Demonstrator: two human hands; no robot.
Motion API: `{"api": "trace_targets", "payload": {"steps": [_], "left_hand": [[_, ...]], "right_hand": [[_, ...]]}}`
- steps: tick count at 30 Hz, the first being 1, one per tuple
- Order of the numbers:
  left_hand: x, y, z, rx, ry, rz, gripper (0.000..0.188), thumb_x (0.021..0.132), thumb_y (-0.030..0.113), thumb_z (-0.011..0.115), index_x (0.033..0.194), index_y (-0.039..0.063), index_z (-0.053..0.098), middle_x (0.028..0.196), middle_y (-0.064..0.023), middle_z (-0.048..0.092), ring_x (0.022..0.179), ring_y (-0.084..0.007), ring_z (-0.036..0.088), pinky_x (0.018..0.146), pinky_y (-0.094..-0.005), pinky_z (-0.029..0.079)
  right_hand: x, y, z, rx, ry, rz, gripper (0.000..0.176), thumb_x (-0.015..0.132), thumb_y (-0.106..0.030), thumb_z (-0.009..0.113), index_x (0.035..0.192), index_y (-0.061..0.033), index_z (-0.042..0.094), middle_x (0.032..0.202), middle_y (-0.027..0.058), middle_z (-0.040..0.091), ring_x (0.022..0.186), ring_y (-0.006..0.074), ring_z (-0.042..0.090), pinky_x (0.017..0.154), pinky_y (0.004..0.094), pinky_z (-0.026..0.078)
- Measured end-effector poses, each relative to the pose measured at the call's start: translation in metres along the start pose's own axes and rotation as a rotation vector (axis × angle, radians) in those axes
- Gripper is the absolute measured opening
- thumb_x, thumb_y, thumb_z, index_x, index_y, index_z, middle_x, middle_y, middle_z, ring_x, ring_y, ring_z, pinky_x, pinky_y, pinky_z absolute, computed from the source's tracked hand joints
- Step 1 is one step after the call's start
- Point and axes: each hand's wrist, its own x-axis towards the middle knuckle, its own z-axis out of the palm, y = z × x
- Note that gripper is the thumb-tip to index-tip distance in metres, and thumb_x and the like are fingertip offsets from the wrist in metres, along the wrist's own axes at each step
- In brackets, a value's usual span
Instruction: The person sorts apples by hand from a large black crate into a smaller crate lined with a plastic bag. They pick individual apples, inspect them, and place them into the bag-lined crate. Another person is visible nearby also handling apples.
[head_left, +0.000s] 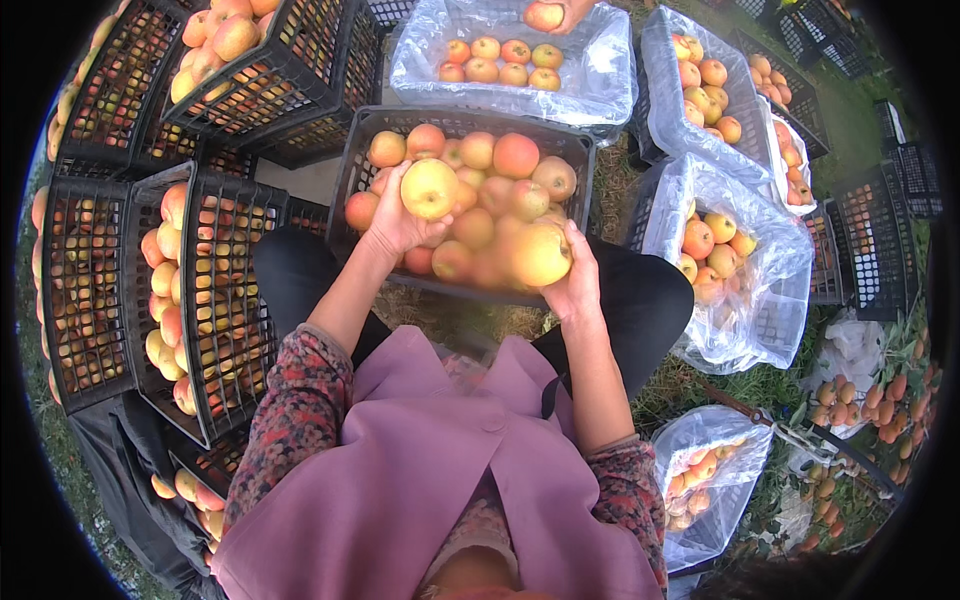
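A yellow apple (429, 189) rests in my left hand (397, 217), its blossom end turned up. My right hand (576, 281) grips another yellow apple (540, 255) with a faint orange blush. Both hands are above a black plastic crate (349, 150) between my knees, which holds many red and yellow apples (516, 154). A smeared patch over the lower middle of the crate blurs some of the fruit there. Just beyond it stands a crate lined with clear plastic film (420, 82), with two rows of apples (481, 70) on its bottom.
Another person's hand (574, 13) holds an apple (544, 16) over the lined crate. Stacked black crates full of apples (232, 285) crowd my left. To my right are film-lined crates (780, 300) partly filled with apples. A metal rod (727, 401) lies near the grass at lower right.
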Motion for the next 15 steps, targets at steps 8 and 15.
{"api": "trace_targets", "payload": {"steps": [8,15], "left_hand": [[0.006,-0.048,0.037,-0.046,-0.014,0.027,0.065,0.090,0.063,0.043,0.124,0.008,0.054,0.112,-0.0140,0.063,0.096,-0.0301,0.064,0.068,-0.0387,0.059],[0.000,-0.058,0.040,-0.065,0.049,0.115,0.055,0.093,0.058,0.045,0.123,0.013,0.055,0.118,-0.0063,0.061,0.105,-0.0260,0.061,0.084,-0.0446,0.053]], "right_hand": [[0.011,0.025,-0.009,-0.092,-0.090,0.092,0.047,0.096,-0.038,0.050,0.134,-0.0093,0.045,0.130,0.0094,0.052,0.117,0.0226,0.054,0.090,0.0469,0.051],[0.005,0.028,-0.008,-0.221,-0.167,-0.021,0.058,0.095,-0.042,0.053,0.141,-0.0097,0.039,0.134,0.0091,0.050,0.120,0.0221,0.052,0.092,0.0437,0.048]]}}
